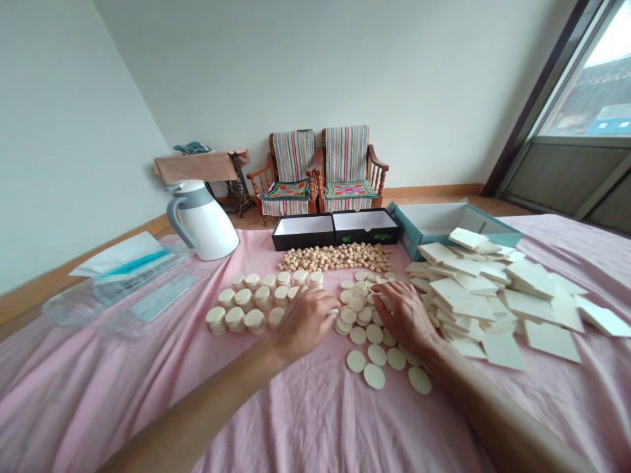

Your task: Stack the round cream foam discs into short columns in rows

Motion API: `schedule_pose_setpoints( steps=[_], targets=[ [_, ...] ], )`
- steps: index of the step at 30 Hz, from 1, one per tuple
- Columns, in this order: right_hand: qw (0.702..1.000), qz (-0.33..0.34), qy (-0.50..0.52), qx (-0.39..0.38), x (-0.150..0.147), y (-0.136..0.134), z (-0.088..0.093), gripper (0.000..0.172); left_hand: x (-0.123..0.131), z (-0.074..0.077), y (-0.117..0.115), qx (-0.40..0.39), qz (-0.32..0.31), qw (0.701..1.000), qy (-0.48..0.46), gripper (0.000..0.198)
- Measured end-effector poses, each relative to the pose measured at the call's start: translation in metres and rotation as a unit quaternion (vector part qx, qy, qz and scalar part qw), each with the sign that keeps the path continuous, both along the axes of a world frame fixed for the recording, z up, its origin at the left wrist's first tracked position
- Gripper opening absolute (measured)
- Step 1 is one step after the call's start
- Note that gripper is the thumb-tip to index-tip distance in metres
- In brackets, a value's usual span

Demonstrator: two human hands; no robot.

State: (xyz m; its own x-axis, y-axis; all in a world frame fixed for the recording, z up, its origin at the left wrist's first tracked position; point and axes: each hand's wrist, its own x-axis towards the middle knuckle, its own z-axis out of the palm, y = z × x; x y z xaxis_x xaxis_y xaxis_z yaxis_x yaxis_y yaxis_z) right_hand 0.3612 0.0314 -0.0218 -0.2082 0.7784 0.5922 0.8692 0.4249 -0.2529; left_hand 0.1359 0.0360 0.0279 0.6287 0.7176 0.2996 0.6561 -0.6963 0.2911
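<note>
Loose round wooden discs (pixel 359 335) lie in a heap in the middle of the pink cloth, a few spread toward me. My right hand (pixel 407 315) reaches over the heap's right side, thumb and forefinger closed on a pale disc (pixel 373 290) seen nearly edge-on. Left of the heap, my left hand (pixel 308 320) is curled with its fingers together. A pale disc edge (pixel 334 311) shows by its thumb; the rest of what it holds is hidden. Short stacks of discs (pixel 245 299) stand in rows beyond and left of this hand, which partly covers some of them.
Small wooden beads (pixel 340 257) lie before two black boxes (pixel 303 231). Square wooden tiles (pixel 473 289) are piled at right, by a teal box (pixel 419 231). A white-grey jug (pixel 207 223) and clear plastic packaging (pixel 142 289) stand left. Two wooden chairs (pixel 346 154) are behind.
</note>
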Motion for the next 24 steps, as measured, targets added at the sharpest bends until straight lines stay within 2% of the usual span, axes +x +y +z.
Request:
schedule_pose_setpoints(
  steps=[4,9,16,18,21,24],
  targets=[
    [1.000,0.004,-0.004,-0.007,0.000,0.000,0.001,0.016,-0.009,-0.002,-0.018,-0.105,-0.005,0.994,-0.031,0.019],
    [1.000,0.004,-0.008,-0.019,-0.001,-0.001,0.001,0.016,-0.022,-0.014,-0.027,-0.097,0.046,0.993,0.041,0.020],
    [1.000,0.011,-0.007,-0.018,-0.001,0.000,-0.001,0.015,-0.022,-0.024,-0.031,-0.113,0.023,0.992,0.058,0.020],
    [1.000,0.013,-0.007,-0.018,0.000,0.000,-0.001,0.014,-0.021,-0.023,-0.031,-0.112,0.019,0.992,0.056,0.017],
    [1.000,0.011,-0.010,-0.018,0.000,0.000,-0.002,0.014,-0.024,-0.013,-0.025,-0.090,0.025,0.995,0.032,0.019],
    [1.000,0.013,-0.011,-0.011,0.000,0.000,-0.002,0.015,-0.029,0.001,-0.007,-0.004,0.066,0.997,-0.029,0.029]
  ],
)
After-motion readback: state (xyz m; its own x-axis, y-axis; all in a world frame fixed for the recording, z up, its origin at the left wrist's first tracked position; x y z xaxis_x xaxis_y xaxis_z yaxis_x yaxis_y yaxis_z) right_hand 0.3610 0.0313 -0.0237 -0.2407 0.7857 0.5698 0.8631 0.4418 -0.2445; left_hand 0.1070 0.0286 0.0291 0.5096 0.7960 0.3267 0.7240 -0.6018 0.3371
